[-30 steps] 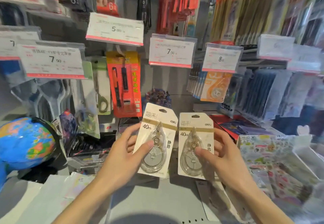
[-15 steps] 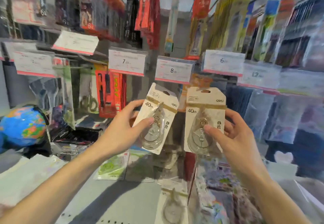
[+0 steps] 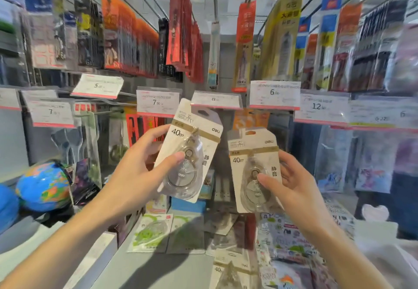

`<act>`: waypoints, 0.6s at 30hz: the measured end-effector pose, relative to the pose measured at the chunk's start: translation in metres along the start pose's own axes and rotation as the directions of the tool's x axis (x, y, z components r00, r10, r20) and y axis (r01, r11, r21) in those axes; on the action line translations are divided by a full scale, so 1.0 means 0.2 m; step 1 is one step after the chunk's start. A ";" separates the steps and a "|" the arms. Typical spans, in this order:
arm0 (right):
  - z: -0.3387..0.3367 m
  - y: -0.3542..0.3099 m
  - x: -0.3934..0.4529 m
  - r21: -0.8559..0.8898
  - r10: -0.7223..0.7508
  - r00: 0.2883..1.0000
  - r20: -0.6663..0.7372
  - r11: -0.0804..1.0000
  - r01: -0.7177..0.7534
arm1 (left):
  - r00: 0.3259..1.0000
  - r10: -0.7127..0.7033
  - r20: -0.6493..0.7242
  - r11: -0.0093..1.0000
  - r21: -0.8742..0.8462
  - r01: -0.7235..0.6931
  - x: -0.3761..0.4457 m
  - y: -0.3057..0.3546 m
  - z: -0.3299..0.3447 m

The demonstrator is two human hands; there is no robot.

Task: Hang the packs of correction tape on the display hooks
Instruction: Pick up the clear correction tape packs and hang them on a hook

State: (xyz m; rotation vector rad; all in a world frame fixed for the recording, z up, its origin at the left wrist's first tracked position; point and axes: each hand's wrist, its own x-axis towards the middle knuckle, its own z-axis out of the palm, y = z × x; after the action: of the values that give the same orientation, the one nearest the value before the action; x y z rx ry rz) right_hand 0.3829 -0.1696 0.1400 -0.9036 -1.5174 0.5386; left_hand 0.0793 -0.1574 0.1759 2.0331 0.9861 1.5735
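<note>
Price tags (image 3: 216, 100) crowd the frame's middle band, fronting the hooks. Below them at centre, a dark gap (image 3: 222, 153) between the two held packs stays open. Loose packs (image 3: 150, 232) litter the shelf at lower centre.

Two packs of correction tape are held up side by side before the display wall: the left pack (image 3: 191, 151), in the left hand (image 3: 138, 173), tilts rightward and sits higher, its top just under the "8" price tag (image 3: 216, 100); the right pack (image 3: 254, 169), in the right hand (image 3: 291, 187), stands lower and apart. A globe (image 3: 43, 186) rests on the shelf far left. Another correction tape pack (image 3: 228, 270) lies on the shelf (image 3: 167, 268) below the hands.
</note>
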 end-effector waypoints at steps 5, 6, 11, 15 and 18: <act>0.06 -0.05 0.10 -0.011 -0.017 0.999 0.030 1.000 0.017 | 0.998 0.059 -0.026 0.998 -0.008 -0.059 0.06 0.04 -0.05; 0.07 -0.05 0.13 -0.013 -0.020 0.999 0.028 1.000 0.021 | 0.997 0.065 -0.027 0.998 -0.006 -0.066 0.07 0.04 -0.06; 0.16 -0.03 0.27 -0.007 0.017 1.000 0.009 1.000 -0.016 | 0.996 0.076 -0.044 0.997 -0.012 -0.076 0.11 0.02 -0.10; 0.23 -0.01 0.34 -0.024 0.041 0.999 -0.016 0.999 -0.041 | 0.996 0.079 -0.036 0.997 0.002 -0.079 0.12 0.00 -0.11; 0.26 0.00 0.36 -0.023 0.035 0.999 -0.003 0.999 -0.035 | 0.996 0.088 -0.033 0.996 -0.001 -0.088 0.13 -0.01 -0.11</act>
State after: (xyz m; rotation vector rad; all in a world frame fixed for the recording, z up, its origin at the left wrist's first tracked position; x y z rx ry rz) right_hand 0.3357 -0.1036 0.1753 -0.9497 -1.5107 0.5465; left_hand 0.0606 -0.1404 0.1983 2.0815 0.9174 1.6570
